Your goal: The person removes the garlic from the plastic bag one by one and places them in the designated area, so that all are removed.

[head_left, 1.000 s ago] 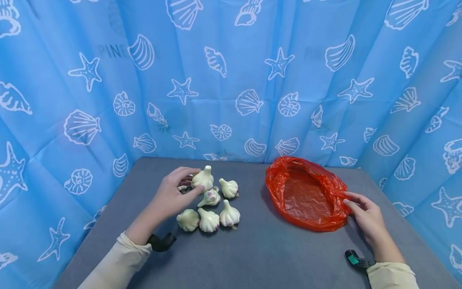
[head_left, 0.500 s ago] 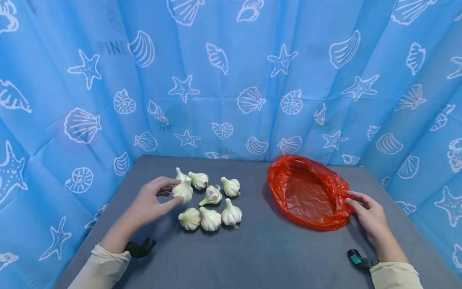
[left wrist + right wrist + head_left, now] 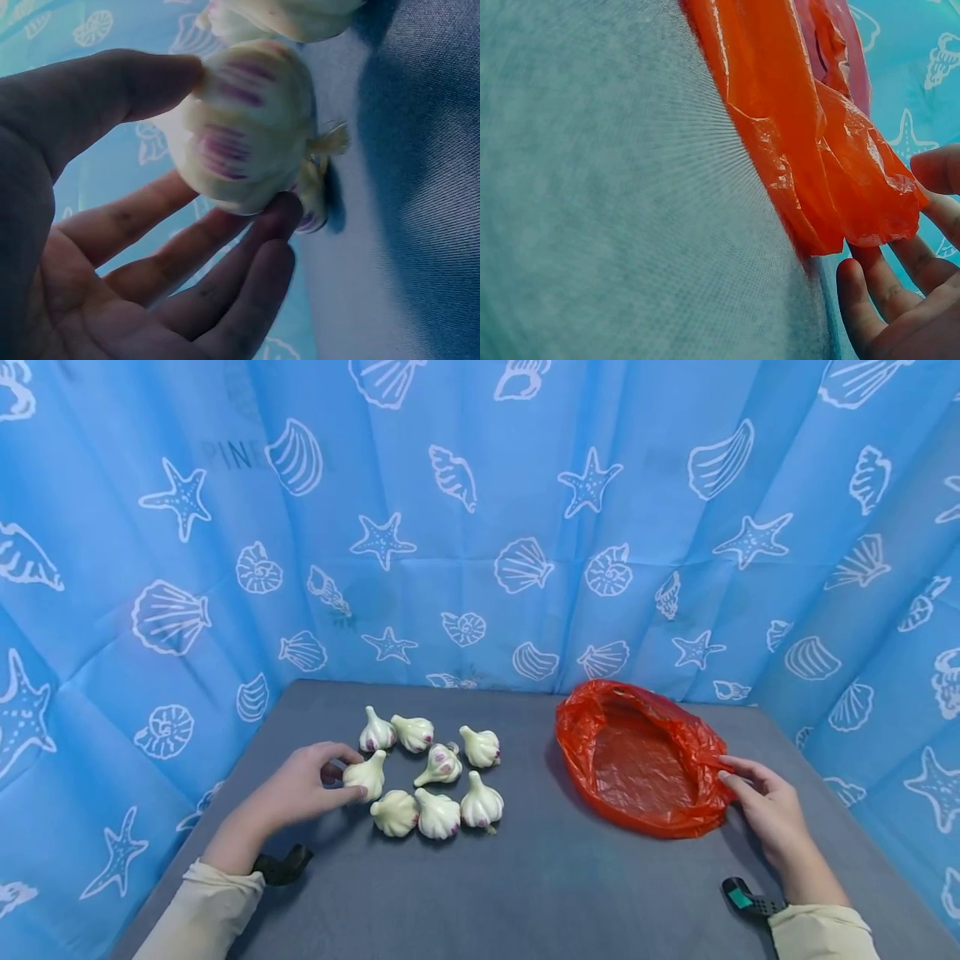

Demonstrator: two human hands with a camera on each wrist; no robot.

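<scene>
In the head view my left hand (image 3: pixel 300 789) pinches a pale garlic bulb (image 3: pixel 364 777) between thumb and fingers, at the left side of a group of several other garlic bulbs (image 3: pixel 437 814). Purple streaks show on the held garlic bulb (image 3: pixel 240 127) in the left wrist view, and its root end points toward the table. Over on the right, my right hand (image 3: pixel 772 814) pinches the near-right rim of a red plastic bag (image 3: pixel 581 760). That bag lies with its wide mouth facing up, and no garlic shows inside. Thumb and fingertips meet the bag's edge (image 3: pixel 885 187) in the right wrist view.
A grey cloth-covered table (image 3: pixel 555 893) carries everything. Blue curtains (image 3: pixel 465 527) with white shell and starfish prints hang along the back and both sides. A stretch of table separates the garlic from the bag.
My left hand has carried the garlic bulb left and down, from above the group to its left side. The right hand keeps its hold on the bag; the view has shifted slightly.
</scene>
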